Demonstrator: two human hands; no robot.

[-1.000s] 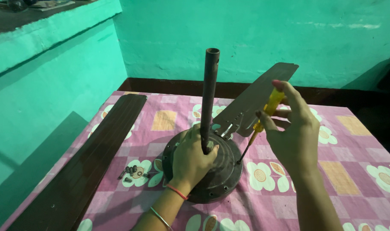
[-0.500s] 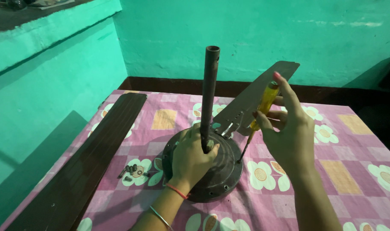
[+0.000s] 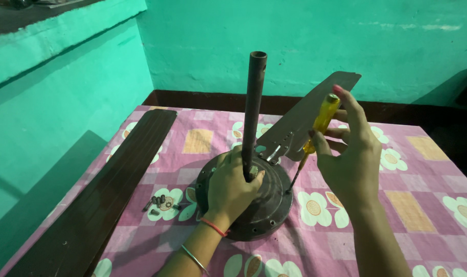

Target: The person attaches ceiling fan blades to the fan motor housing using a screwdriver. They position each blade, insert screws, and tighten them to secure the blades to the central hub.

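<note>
Both hands are on the job as I watch: my left hand (image 3: 233, 187) lies flat, fingers curled loosely, over the top of the fan motor housing (image 3: 249, 197), pressing at the foot of the down rod (image 3: 254, 110) without fully closing around anything. My right hand (image 3: 349, 154) is closed on a yellow-handled screwdriver (image 3: 315, 131), thumb and fingertips pinching the handle, the index finger stretched up to its top end. I see its thin shaft slanting down to the right edge of the housing, where the tip meets the metal.

I make out the housing as a round, dark brown, slightly domed disc with small holes along its rim. The rod stands upright from its centre, a dark hollow tube. One dark fan blade (image 3: 310, 113) is attached by a pale metal bracket at the far right side and reaches away toward the wall. A second long blade (image 3: 105, 195) lies loose on the left, well apart from the housing. Between them I see a small cluster of screws (image 3: 159, 201) on the cloth.

Everything sits in the middle of the tabletop (image 3: 423, 205), covered with a pink checked cloth printed with white flowers. Beyond I see rough turquoise walls (image 3: 295, 41) with a dark band at the bottom
</note>
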